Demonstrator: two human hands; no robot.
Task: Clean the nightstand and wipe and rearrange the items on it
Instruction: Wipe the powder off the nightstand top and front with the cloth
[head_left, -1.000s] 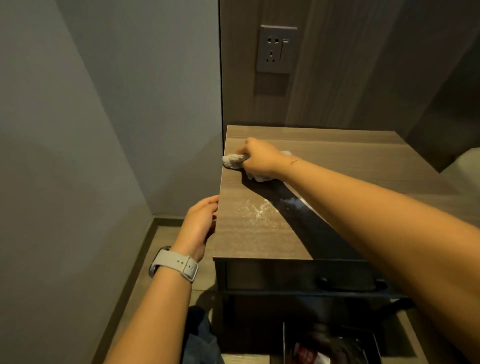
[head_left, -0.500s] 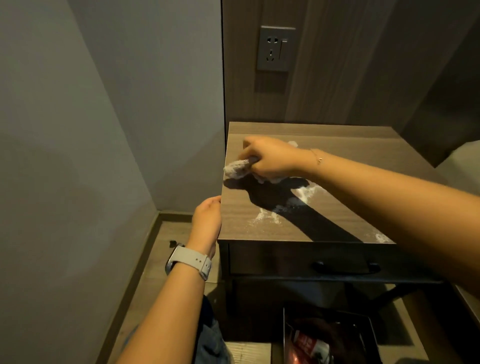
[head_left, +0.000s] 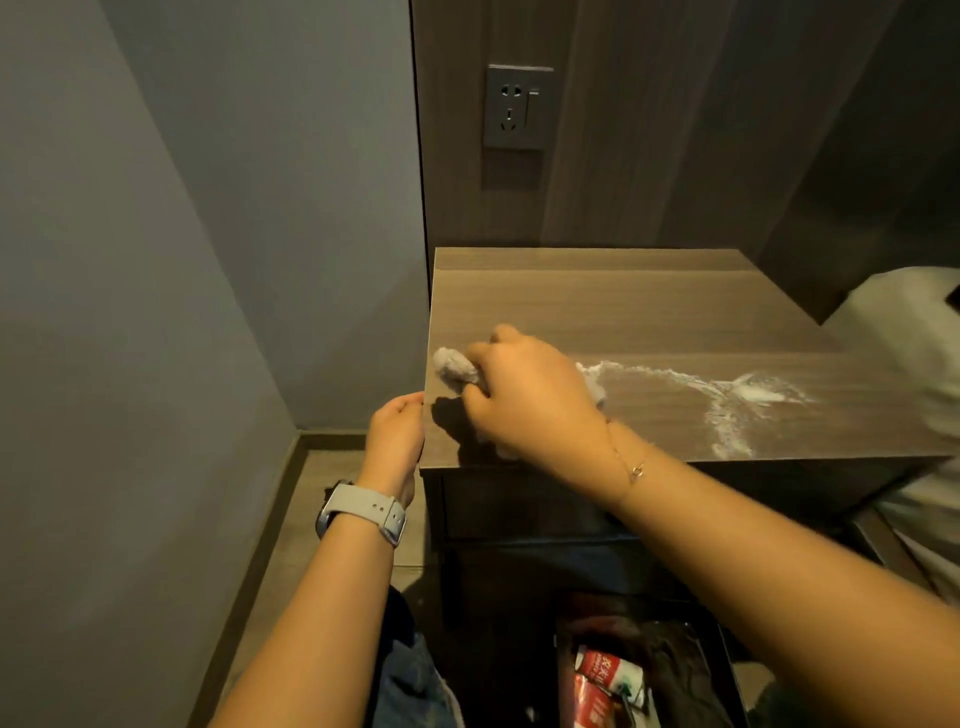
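Now nightstand (head_left: 649, 312) top w/ white powder streak (head_left: 727, 395) at right; right hand (head_left: 524, 400) clutches wadded cloth (head_left: 454, 364) at left edge, prob. sweeping dust off; left hand (head_left: 395, 431), loosely cupped, holds nothing, waiting below the edge.

Both forearms are bare, no sleeves showing. The left wrist carries a smartwatch (head_left: 362, 512) on a pale grey perforated strap; the right wrist wears a thin gold chain bracelet (head_left: 630, 464) with a small ring charm. Blue denim jeans (head_left: 410, 675) cover the knee.
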